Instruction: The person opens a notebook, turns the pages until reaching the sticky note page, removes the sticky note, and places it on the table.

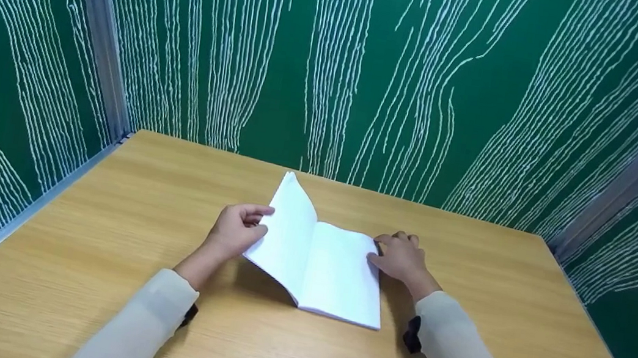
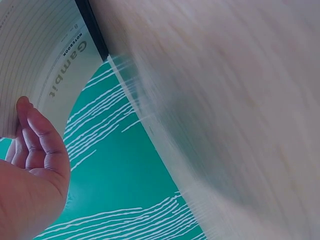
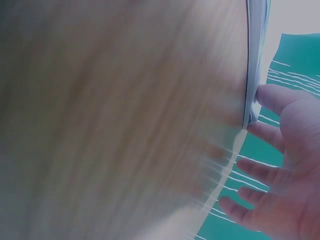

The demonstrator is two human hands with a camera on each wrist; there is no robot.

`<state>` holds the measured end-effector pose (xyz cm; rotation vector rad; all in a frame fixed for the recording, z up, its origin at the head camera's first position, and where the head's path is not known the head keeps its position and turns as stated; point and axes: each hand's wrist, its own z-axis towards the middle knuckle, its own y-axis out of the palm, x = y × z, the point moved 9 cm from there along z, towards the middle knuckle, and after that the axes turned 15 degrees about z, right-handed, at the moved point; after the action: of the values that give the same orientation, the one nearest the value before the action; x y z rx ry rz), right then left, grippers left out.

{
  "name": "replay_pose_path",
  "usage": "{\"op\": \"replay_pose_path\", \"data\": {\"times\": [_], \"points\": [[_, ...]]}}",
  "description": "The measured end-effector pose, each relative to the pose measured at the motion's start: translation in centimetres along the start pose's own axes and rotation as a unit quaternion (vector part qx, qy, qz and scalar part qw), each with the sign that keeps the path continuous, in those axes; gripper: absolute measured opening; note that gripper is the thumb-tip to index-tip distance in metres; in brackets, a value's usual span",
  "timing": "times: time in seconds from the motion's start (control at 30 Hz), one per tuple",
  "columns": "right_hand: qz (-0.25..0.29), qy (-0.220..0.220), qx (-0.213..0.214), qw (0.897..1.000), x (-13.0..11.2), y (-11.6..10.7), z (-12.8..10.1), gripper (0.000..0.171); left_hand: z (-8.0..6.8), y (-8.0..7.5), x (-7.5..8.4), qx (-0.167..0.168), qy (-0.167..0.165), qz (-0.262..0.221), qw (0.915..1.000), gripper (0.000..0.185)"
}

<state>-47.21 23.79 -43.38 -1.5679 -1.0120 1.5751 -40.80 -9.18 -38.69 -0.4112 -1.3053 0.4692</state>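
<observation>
Notebook, underside partly hidden, in the left hand's pinch, right hand loosely spread at its edge.

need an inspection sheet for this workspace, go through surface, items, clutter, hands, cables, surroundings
Surface: wooden table, light brown, with visible grain.
Job's things: one notebook, open; its right side lies on the table, its left side is lifted. The left wrist view shows "Gambit" and "NOTEBOOK" printed on it.
Clutter: nothing seen.
Left hand: holds the lifted side by its outer edge.
Right hand: thumb and fingers at the notebook's right edge, near the far corner.
Cables: nothing seen.
Surroundings: green walls with wavy white lines; grey posts at two corners.
</observation>
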Motion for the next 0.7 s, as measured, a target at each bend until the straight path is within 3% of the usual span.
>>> {"op": "replay_pose_path", "data": {"times": [0.7], "points": [[0.039, -0.030, 0.019, 0.999, -0.44, -0.26, 0.55, 0.037, -0.07, -0.16, 0.15, 0.002, -0.006, 0.001, 1.0000, 0.032]]}}
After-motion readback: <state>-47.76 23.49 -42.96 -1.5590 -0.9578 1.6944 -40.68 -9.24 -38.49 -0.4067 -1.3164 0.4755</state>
